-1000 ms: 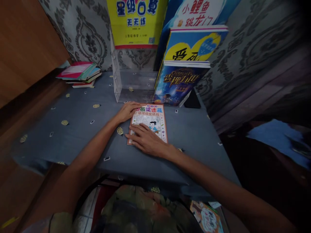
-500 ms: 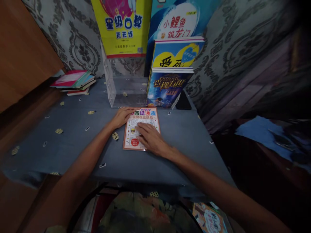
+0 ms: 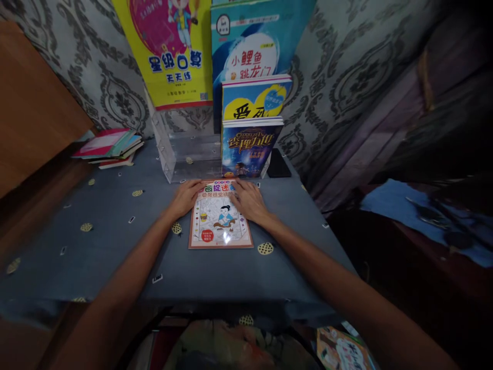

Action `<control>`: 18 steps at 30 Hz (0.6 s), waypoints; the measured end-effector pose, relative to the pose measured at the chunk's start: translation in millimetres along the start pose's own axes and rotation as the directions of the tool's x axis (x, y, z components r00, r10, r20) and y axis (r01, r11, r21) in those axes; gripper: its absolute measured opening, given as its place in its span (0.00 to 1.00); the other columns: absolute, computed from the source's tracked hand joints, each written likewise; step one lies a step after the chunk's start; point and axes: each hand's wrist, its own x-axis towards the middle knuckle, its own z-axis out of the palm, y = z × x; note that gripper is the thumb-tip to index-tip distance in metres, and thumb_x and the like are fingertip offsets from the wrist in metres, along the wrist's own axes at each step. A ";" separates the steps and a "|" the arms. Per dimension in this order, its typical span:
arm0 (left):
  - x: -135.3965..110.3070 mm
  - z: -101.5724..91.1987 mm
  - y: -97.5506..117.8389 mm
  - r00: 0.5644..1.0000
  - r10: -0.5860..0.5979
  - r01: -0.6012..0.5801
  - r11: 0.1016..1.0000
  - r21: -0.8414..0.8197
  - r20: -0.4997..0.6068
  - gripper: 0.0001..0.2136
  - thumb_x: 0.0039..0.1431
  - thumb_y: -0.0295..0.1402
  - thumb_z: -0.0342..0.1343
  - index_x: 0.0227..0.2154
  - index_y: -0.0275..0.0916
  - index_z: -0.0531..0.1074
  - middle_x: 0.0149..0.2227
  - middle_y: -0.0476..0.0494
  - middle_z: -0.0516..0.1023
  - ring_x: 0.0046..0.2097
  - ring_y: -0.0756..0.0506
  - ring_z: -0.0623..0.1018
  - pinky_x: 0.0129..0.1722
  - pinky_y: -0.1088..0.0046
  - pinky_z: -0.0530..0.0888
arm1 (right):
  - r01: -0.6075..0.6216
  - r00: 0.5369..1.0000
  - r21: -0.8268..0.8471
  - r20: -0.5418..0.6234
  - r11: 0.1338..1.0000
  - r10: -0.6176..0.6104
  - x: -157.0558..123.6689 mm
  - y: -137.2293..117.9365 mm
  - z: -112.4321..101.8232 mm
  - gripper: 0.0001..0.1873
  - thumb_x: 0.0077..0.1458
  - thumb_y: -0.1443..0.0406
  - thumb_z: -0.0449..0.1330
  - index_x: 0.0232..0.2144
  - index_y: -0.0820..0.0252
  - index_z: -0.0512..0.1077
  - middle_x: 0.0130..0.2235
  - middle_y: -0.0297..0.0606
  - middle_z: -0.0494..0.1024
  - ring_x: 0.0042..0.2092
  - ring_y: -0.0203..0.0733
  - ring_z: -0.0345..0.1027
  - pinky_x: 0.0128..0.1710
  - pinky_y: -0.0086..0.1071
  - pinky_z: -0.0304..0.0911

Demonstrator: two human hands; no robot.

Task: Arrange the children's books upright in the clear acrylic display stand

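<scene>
A thin picture book (image 3: 219,221) with a white, orange-bordered cover and a seated figure in blue lies flat on the cloth-covered table, its face up. At its upper left corner rests my left hand (image 3: 186,198), the fingers stretched out over the edge of the cover. Opposite it, my right hand (image 3: 249,200) lies across the upper right corner, fingers extended and covering part of the title. Both thumbs are hard to make out. Just beyond the book stands a clear acrylic book rack (image 3: 194,169).
The rack carries a yellow workbook (image 3: 179,92), a teal book (image 3: 246,31), a blue-and-yellow book (image 3: 231,97) and a dark blue book (image 3: 246,149). A black flat object (image 3: 279,164) lies at right. Several books are piled in a stack (image 3: 111,146) at far left.
My right hand has slid from the middle of the cover up to its upper right corner, uncovering the seated figure. My left hand stays at the upper left. The view has shifted.
</scene>
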 end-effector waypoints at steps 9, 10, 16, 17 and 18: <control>-6.2 -1.2 12.4 0.981 -0.166 0.173 0.983 0.065 -0.100 0.17 0.69 0.34 0.45 0.52 0.33 0.74 0.48 0.31 0.79 0.51 0.35 0.75 0.55 0.54 0.70 | 0.046 0.998 0.048 -0.040 0.998 -0.044 -2.2 8.5 10.0 0.27 0.68 0.59 0.48 0.63 0.67 0.66 0.67 0.56 0.65 0.66 0.58 0.59 0.64 0.53 0.54; -6.4 -0.2 11.8 0.979 -0.168 0.172 0.985 0.029 -0.116 0.17 0.68 0.33 0.46 0.52 0.33 0.74 0.48 0.32 0.80 0.51 0.35 0.75 0.56 0.54 0.70 | 0.047 0.998 0.051 -0.042 0.998 -0.045 -2.2 8.6 10.6 0.27 0.68 0.59 0.48 0.63 0.67 0.66 0.67 0.56 0.65 0.67 0.58 0.59 0.65 0.53 0.53; -6.7 4.5 4.9 0.950 -0.265 0.198 0.920 -0.338 -0.164 0.16 0.60 0.33 0.54 0.51 0.38 0.75 0.50 0.37 0.81 0.51 0.37 0.77 0.57 0.56 0.70 | 0.045 0.998 0.050 -0.041 0.998 -0.043 -3.3 6.4 10.0 0.28 0.69 0.58 0.48 0.64 0.70 0.64 0.67 0.59 0.64 0.67 0.58 0.58 0.66 0.53 0.52; -6.1 5.0 4.5 0.942 -0.298 0.206 0.878 -0.432 -0.157 0.16 0.59 0.33 0.56 0.50 0.39 0.75 0.50 0.37 0.81 0.51 0.37 0.77 0.58 0.56 0.70 | 0.046 0.998 0.049 -0.039 0.998 -0.044 -3.4 6.3 9.7 0.28 0.69 0.58 0.48 0.64 0.70 0.64 0.67 0.59 0.63 0.67 0.58 0.58 0.66 0.53 0.52; -5.3 5.6 4.7 0.928 -0.341 0.213 0.817 -0.536 -0.150 0.16 0.58 0.33 0.57 0.49 0.39 0.75 0.49 0.38 0.81 0.52 0.38 0.77 0.58 0.57 0.70 | 0.046 0.998 0.049 -0.037 0.998 -0.045 -3.5 6.3 9.5 0.28 0.69 0.58 0.48 0.64 0.70 0.64 0.67 0.59 0.63 0.67 0.58 0.58 0.66 0.53 0.52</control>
